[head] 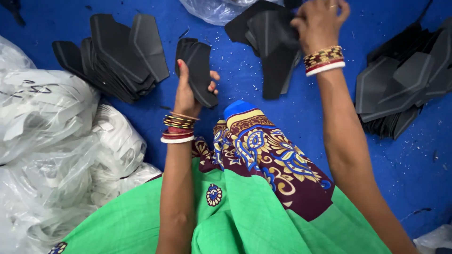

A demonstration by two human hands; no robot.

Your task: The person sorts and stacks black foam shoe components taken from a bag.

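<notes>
My left hand [188,91] grips a small stack of black flat cut pieces [198,66], held upright above my lap. My right hand [319,19] reaches forward and closes on the top of a loose pile of black pieces [268,44] lying on the blue surface [235,70]. Both wrists wear several bangles. A neat fanned stack of the same black pieces [115,54] lies to the left of my left hand.
Another heap of black pieces [405,84] lies at the right. Clear plastic bags of white strips [52,141] fill the left side, and one more clear bag [212,9] sits at the top. My green and patterned cloth [245,188] covers the lap.
</notes>
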